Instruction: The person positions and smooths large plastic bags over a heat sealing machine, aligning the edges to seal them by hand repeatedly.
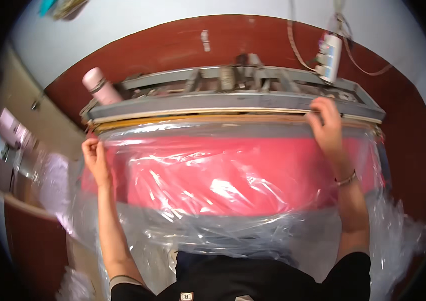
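Observation:
A wide clear plastic sheet spreads in front of me, wrinkled and shiny, with a pink-red flat piece showing through it. My left hand is at the sheet's far left corner, fingers pinched together on what looks like its edge. Toward the right, my right hand is raised over the far edge, close to the long bar of a grey metal frame machine. Its fingers are curled, with the thumb apart from them, and I see nothing between them.
A pink bottle leans at the machine's left end. A white power strip with cords hangs at its right end. Loose clear plastic bunches at the right and lower left. Behind stands a red-and-white wall.

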Motion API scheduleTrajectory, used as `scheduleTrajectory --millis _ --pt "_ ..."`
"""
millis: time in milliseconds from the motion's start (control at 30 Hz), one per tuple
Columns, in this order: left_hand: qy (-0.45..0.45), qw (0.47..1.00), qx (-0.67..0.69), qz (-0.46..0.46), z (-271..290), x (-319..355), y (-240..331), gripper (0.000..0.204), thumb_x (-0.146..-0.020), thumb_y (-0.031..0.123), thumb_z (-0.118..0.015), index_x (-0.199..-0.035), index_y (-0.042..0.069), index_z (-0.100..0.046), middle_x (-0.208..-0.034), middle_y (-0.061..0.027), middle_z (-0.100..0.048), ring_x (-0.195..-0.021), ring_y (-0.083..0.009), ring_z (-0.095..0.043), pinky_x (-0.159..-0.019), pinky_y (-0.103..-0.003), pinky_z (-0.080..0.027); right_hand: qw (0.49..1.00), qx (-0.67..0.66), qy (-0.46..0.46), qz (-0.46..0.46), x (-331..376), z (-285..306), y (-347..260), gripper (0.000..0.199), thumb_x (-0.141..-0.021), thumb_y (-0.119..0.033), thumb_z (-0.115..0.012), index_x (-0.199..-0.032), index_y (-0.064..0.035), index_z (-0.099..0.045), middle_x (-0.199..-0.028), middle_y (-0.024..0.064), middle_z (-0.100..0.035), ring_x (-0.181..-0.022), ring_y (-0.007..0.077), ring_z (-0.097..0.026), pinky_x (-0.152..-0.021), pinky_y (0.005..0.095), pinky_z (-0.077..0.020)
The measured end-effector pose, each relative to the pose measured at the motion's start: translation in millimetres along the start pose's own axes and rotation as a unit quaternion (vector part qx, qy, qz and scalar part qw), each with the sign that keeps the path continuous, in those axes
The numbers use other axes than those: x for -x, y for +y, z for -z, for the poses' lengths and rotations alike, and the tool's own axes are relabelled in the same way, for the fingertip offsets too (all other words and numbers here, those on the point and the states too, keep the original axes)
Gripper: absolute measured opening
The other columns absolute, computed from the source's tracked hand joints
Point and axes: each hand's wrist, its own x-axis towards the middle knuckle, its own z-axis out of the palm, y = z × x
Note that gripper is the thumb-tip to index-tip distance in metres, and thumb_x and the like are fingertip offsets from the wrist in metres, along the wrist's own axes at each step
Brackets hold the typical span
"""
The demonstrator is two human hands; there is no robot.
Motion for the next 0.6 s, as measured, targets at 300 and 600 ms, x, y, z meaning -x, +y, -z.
scheduleTrajectory --millis 300,600 --pt "-0.108 0.907 -0.407 -0.017 66.2 17.7 -16.3 0.029 -0.076 0.017 -0.061 -0.097 -0.002 -0.055 -0.098 -0.0164 -0.056 -0.093 -0.0300 -0.052 -0.082 -0.037 -0.040 0.854 -0.287 -0.297 -0.316 52.3 7.5 -43.8 0.012 -0.068 -0.007 -0.064 -0.064 -0.0013 -0.056 -0.053 -0.0052 -0.041 -0.052 0.0031 -0.035 -0.045 0.0216 -0.0289" --pt "-0.465 0.793 -0.387 -0.076 -29.7 146.2 75.6 0.067 -0.080 0.038 -0.055 -0.129 -0.001 -0.031 -0.138 -0.0199 -0.024 -0.129 -0.0332 -0.019 -0.101 -0.051 -0.019 0.894 -0.032 -0.171 -0.412 233.4 233.6 122.4 0.017 -0.073 -0.007 -0.062 -0.063 -0.0030 -0.049 -0.054 -0.0069 -0.035 -0.052 0.0033 -0.032 -0.045 0.0207 -0.0246"
